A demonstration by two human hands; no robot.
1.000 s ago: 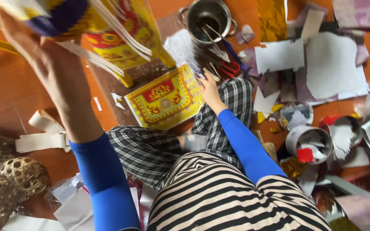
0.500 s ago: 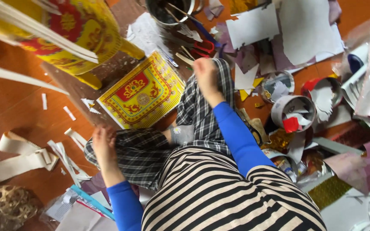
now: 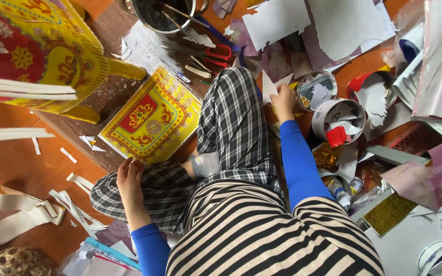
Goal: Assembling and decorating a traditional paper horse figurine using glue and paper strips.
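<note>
Pinching a small white paper scrap [image 3: 270, 86] in my right hand [image 3: 284, 97] beyond my checked knee [image 3: 231, 112], I rest my left hand [image 3: 130, 176], fingers loosely spread, on my other knee, touching the yellow-and-red patterned sheet [image 3: 152, 118].

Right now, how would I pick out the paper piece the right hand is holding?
Start from the plaid trouser knee at picture centre. Just right of it, the right hand pinches a small white paper piece. Unlike the big flat sheets above, it is small, pointed, and lifted off the floor.
</note>
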